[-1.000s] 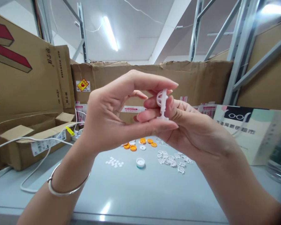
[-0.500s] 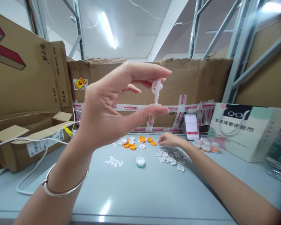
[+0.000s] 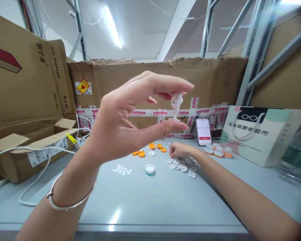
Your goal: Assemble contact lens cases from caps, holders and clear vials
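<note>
Raised close to the camera, my left hand (image 3: 125, 115) pinches a small white plastic part (image 3: 176, 105) between thumb and index finger. The part is thin, seen nearly edge-on, with a rounded piece on its side. Farther off, my right hand (image 3: 179, 149) rests low over the table with its fingers curled down. It is beside a heap of flat white openwork pieces (image 3: 182, 166); what its fingertips hold, if anything, is hidden. A round white cap with a teal base (image 3: 149, 169) stands mid-table. To its left lie several small white discs (image 3: 122, 170).
Orange rings (image 3: 141, 154) and white rings (image 3: 152, 153) lie behind the cap. At the right stand a phone (image 3: 203, 132), orange-and-white assembled pieces (image 3: 218, 151), a paper bag (image 3: 256, 137) and a clear bottle (image 3: 297, 157). A cardboard box (image 3: 40, 142) and white cables border the left.
My left hand, still pinching the white part, has shifted slightly right and down in view. My right hand remains by the heap. The camera view has moved a little.
</note>
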Tool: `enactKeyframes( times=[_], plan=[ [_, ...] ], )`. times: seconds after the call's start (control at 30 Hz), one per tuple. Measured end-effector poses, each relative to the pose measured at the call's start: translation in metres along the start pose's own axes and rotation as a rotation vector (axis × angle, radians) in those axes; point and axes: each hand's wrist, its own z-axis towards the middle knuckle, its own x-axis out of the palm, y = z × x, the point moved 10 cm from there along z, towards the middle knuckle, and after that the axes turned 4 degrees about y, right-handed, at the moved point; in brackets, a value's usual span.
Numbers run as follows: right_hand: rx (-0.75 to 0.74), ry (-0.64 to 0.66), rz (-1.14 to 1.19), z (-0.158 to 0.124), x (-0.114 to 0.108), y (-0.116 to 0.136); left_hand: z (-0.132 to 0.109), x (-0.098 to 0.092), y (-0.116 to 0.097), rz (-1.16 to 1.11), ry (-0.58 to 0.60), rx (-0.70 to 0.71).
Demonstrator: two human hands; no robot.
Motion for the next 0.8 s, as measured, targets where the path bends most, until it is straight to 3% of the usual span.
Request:
enactKeyframes(
  times=[0.2, 0.3, 0.37, 0.47, 0.6, 0.8],
  plan=[
    [-0.110, -0.285, 0.207, -0.036, -0.050, 0.036, -0.002, 0.014, 0.000, -0.035, 0.094, 0.010],
    [-0.269, -0.362, 0.397, -0.063, -0.065, 0.072, -0.010, 0.018, 0.007, -0.031, 0.108, -0.029],
    [-0.458, -0.394, 0.727, -0.084, -0.073, 0.095, -0.022, 0.022, 0.013, 0.010, 0.100, -0.063],
    [-0.607, -0.391, 0.976, -0.108, -0.075, 0.119, -0.047, 0.030, 0.023, 0.139, 0.061, -0.080],
    [-0.650, -0.388, 1.042, -0.124, -0.069, 0.132, -0.080, 0.050, 0.031, 0.228, 0.064, -0.019],
    [-0.691, -0.295, 1.145, -0.123, -0.060, 0.137, -0.092, 0.059, 0.039, 0.225, 0.047, -0.026]
  ],
)
